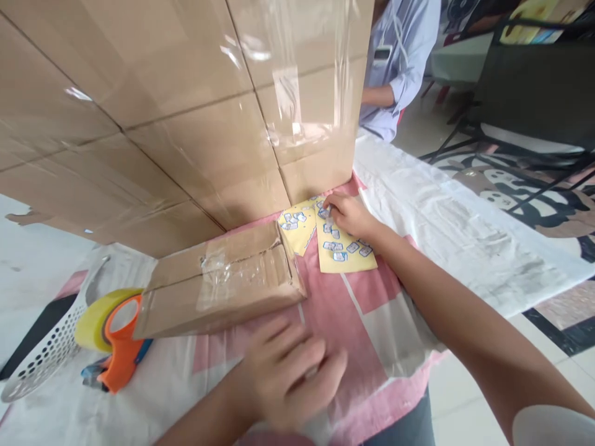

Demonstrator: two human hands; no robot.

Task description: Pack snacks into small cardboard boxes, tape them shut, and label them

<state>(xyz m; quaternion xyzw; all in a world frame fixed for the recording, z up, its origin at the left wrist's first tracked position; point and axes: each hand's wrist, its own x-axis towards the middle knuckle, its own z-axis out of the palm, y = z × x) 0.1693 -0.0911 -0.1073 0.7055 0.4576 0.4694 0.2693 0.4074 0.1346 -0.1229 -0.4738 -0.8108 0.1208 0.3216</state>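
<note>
A yellow sheet printed with small blue-and-white label pictures lies on the pink-and-white cloth, overlapping a second yellow sheet. My right hand rests on the upper part of the nearer sheet, its fingers bent and pressed onto it near the top edge. My left hand hovers in front, over the near part of the cloth. Its fingers are curled and smeared by motion, and whether anything is between them does not show. Just beyond it lies a flat taped cardboard box, its end close to the sheets.
Behind the sheets rises a tall stack of taped cardboard boxes. An orange tape dispenser with a yellowish roll and a white perforated basket stand at left. A person in a light blue shirt is beyond the stack. A dark chair stands at right.
</note>
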